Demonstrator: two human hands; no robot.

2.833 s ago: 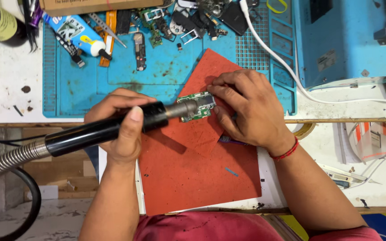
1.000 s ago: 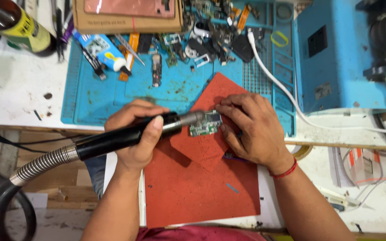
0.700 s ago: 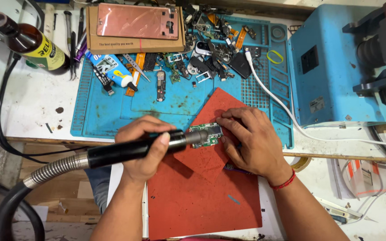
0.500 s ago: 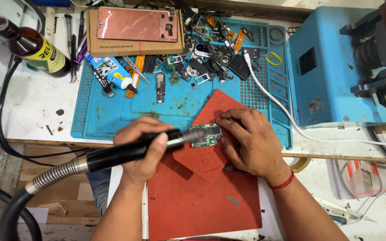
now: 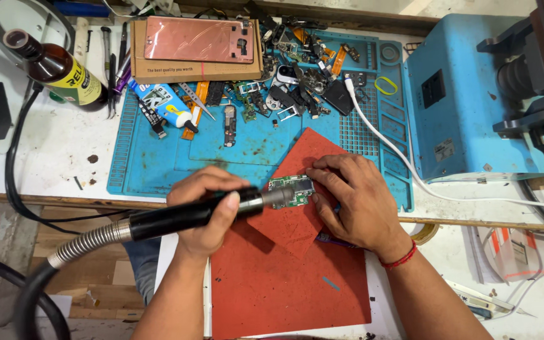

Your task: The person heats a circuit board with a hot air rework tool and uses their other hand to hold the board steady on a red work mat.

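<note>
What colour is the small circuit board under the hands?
Green, with silver metal parts; the circuit board shows best in the head view.

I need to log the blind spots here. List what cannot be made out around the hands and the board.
Head view only:
- Tool tip: the black handpiece in the left hand hides its contact with the circuit board.
- Board's right edge: covered by the right hand.
- Board components: too small.
- Handpiece's hose: cut off by the bottom edge.

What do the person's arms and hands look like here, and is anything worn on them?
Both forearms are bare, with no sleeves or gloves. The right hand has a thin red thread bracelet around the wrist. The left hand shows no ring, watch or band.
</note>
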